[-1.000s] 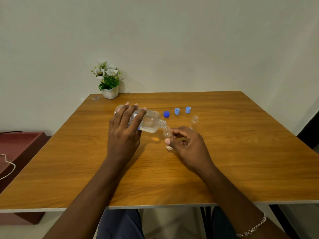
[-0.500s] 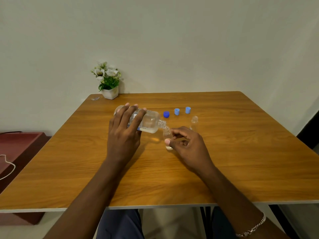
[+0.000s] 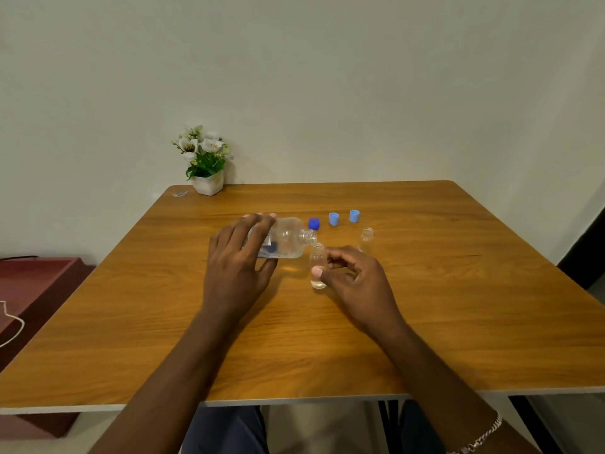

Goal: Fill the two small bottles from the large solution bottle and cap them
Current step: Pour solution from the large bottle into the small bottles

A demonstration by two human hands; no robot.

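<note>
Hardly anything has shifted over the last second: the left hand [image 3: 235, 267] seems to sit a touch nearer the base of the big bottle [image 3: 288, 239], leaving more of its clear shoulder in sight, and the pour holds the same pose. That hand's grip is wrapped over the big bottle from above, fingers curled across the labelled body and the thumb underneath, holding it on its side above the surface [image 3: 425, 306] with the open neck pointing right. The neck meets the rim of the small bottle [image 3: 317, 258], which stands upright on the surface with a little clear liquid at its bottom. The right hand [image 3: 357, 280] has its grip closed on that small bottle, the thumb pressed on its near side and the curled fingers behind it. Just beyond the right hand, the second small bottle [image 3: 366, 239] stands upright and uncapped, apart from both hands. Farther back, three caps lie in a row: a dark blue cap [image 3: 313, 223] just behind the big bottle's neck, then a light blue cap [image 3: 333, 219] and a second light blue cap [image 3: 354, 216] to its right. A potted plant [image 3: 206, 162] with white flowers sits at the far left corner against the wall, with a small clear scrap [image 3: 180, 193] beside it. A chain bracelet [image 3: 481, 437] circles the right wrist.
</note>
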